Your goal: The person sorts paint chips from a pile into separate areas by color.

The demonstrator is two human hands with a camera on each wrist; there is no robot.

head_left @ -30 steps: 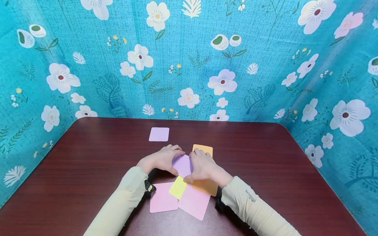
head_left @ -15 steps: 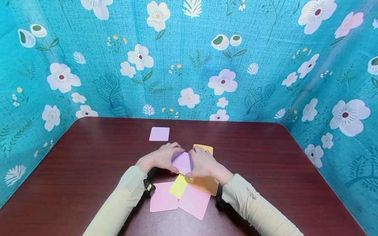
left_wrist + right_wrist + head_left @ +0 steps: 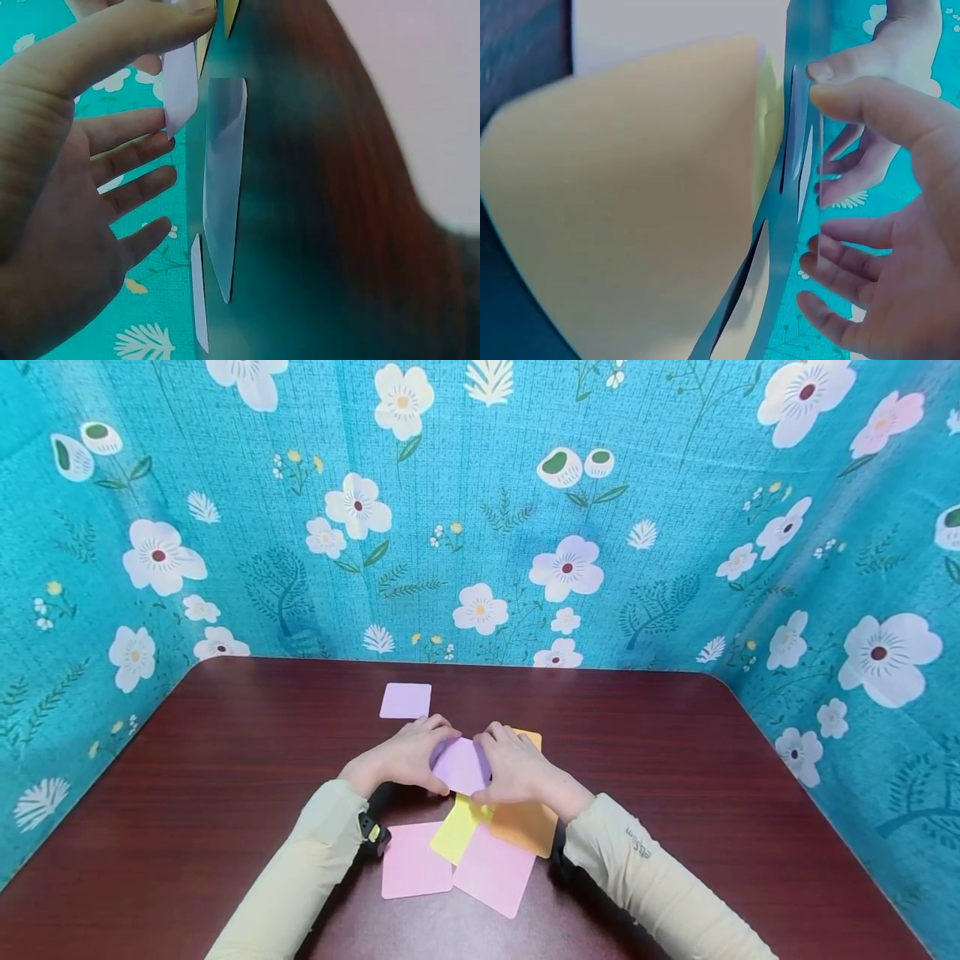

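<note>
Your fingers curl at either side of the lilac card [image 3: 461, 767]: the left hand [image 3: 408, 756] pinches one edge and the right hand [image 3: 517, 770] the opposite one, thumbs toward you, the lower fingers of each hand spread apart. That card is just beyond the yellow sheet [image 3: 453, 837] and looks lifted and tilted; how many layers it has you cannot tell. As far along as this work looks, the card is in both hands and not yet laid down, while the other sheets lie loose, partly overlapping, in no single stack. Right of the yellow sheet, touching it, lies the orange sheet [image 3: 525, 828]; on its near right is the front pink sheet [image 3: 495, 870], and on its near left the other pink sheet [image 3: 416, 860]. Farther beyond it, past your right hand, shows the far orange sheet [image 3: 530, 737], part hidden, and well beyond it to the left lies the small lilac sheet [image 3: 406, 700]. All rest on a dark red-brown surface [image 3: 225, 793], rounded at its back corners. Your pale sleeves [image 3: 315, 852] reach in from the near side, and a blue flowered curtain [image 3: 442, 560] hangs around the back and sides.
</note>
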